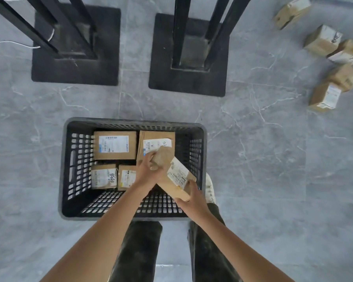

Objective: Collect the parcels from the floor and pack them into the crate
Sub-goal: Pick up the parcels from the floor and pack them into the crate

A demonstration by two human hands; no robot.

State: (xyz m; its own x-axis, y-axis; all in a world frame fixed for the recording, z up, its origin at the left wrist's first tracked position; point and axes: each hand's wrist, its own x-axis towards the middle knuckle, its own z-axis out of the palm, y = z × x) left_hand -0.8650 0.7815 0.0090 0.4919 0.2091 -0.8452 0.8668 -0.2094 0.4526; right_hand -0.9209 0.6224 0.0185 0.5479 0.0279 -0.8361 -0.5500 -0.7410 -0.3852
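— Both hands are on one thing. The left hand [149, 169] curls over the far end of a brown cardboard parcel with a white printed label [176, 177], and the right hand [192, 197] grips its near corner. It hangs tilted over the near right part of the black perforated plastic crate [77, 159].

— So this is the placing step?

— I'd judge so. It isn't set down yet. The next move seems to call for levelling it and lowering it onto the bare crate bottom under the hands, just nearer than the packed ones.

— What's already inside?

— Four brown parcels, labels up. Beyond the left hand lie a wide flat parcel [114, 145] and a taller parcel [157, 139], the latter partly hidden by the held one. Left of the left hand sit a small handwritten parcel [103, 176] and its small neighbour [126, 177], side by side.

— And what's left to fetch?

— At least five loose brown boxes [322, 40] lie scattered on the grey marbled floor [253, 149], well beyond and to the right of the right hand. I'd call the job roughly half done.
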